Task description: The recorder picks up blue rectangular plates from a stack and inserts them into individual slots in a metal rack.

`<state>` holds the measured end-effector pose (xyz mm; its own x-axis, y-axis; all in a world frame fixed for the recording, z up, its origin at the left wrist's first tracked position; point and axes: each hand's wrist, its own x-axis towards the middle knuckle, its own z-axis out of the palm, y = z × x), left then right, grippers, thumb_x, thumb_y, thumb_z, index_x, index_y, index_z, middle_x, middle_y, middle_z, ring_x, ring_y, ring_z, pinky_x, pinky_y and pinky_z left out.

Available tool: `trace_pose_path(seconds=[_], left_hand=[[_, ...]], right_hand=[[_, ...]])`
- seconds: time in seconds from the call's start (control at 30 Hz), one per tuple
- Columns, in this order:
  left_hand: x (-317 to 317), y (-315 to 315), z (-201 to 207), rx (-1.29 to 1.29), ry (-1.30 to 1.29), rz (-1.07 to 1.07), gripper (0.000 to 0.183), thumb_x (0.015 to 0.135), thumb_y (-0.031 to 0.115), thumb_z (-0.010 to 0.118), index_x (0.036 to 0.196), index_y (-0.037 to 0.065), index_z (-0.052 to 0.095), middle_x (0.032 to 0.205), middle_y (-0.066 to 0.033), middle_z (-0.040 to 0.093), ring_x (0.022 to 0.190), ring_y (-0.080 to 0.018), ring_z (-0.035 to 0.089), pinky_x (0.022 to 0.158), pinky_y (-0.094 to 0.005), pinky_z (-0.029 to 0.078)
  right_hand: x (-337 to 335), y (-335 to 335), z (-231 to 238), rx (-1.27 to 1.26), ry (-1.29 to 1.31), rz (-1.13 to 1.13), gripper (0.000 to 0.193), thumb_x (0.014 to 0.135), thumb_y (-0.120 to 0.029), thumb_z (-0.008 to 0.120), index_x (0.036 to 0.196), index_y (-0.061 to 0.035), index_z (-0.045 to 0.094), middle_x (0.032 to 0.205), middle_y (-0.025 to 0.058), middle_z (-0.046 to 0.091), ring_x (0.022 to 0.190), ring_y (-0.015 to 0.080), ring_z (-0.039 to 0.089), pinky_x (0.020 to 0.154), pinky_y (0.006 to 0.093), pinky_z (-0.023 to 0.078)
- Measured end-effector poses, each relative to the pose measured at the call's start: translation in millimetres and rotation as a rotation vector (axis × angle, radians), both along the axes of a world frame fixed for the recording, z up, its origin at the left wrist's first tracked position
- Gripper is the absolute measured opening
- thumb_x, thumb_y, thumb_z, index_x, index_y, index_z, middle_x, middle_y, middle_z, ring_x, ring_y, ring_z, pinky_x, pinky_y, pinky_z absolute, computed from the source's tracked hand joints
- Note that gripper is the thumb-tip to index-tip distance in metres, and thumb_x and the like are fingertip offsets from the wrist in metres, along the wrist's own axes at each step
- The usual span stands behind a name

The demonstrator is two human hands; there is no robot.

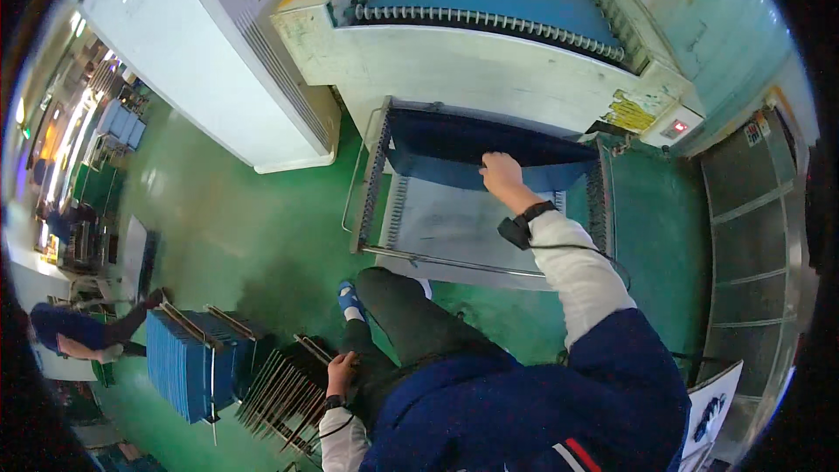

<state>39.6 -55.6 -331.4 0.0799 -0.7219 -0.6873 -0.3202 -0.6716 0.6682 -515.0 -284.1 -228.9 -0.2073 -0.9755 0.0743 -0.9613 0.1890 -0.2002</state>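
Observation:
My right hand point(502, 177) reaches into a slotted metal rack point(374, 179) in front of me. Its fingers are closed on the upper edge of a dark blue panel point(542, 177) that stands at the rack's far end. Low on the left, my left hand point(342, 373) hangs beside my leg with its fingers curled. It is close to a second rack point(284, 393) with several thin upright slats. Whether anything is in the left hand's fingers is hidden.
Beyond the rack stands a cream conveyor machine point(454, 65) with rollers and blue sheets on top. A tall white cabinet point(210, 52) is at the left. Blue panels point(179, 367) fill a rack at lower left, near another person point(74, 332). Metal frames point(752, 236) line the right.

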Motion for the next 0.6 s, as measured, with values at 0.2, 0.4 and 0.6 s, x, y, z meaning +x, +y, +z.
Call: trace_pose_path(seconds=[0.2,0.4,0.6], left_hand=[[0.0,-0.7,2.0,-0.105,0.038,-0.02,0.028,0.085,0.028,0.062,0.081,0.001,0.063,0.068,-0.0029,0.061,0.059,-0.0124,0.055,0.053,-0.0263,0.042],[-0.9,-1.9,6.3,-0.008,0.059,0.004,0.027,0.086,0.028,0.062,0.08,0.001,0.061,0.069,-0.0057,0.062,0.056,-0.0123,0.055,0.051,-0.0262,0.042],[-5.4,-6.7,-2.9,0.025,0.102,-0.007,0.03,0.086,0.03,0.061,0.08,0.001,0.06,0.069,-0.007,0.062,0.056,-0.0137,0.056,0.048,-0.0264,0.042]], right_hand=[[9.6,10.2,-0.9,0.119,0.135,-0.039,0.012,0.071,-0.012,0.059,0.078,-0.0103,0.069,0.083,0.0121,0.066,0.085,0.0285,0.063,0.068,0.0414,0.05],[11.9,40.9,-19.6,0.145,0.138,-0.022,0.014,0.075,-0.014,0.059,0.084,-0.012,0.068,0.089,0.0077,0.066,0.089,0.0268,0.061,0.071,0.0403,0.048],[-0.1,61.4,6.0,0.053,-0.002,0.016,0.007,0.073,-0.014,0.06,0.075,-0.0089,0.064,0.077,0.0132,0.064,0.077,0.0327,0.061,0.067,0.0445,0.047]])
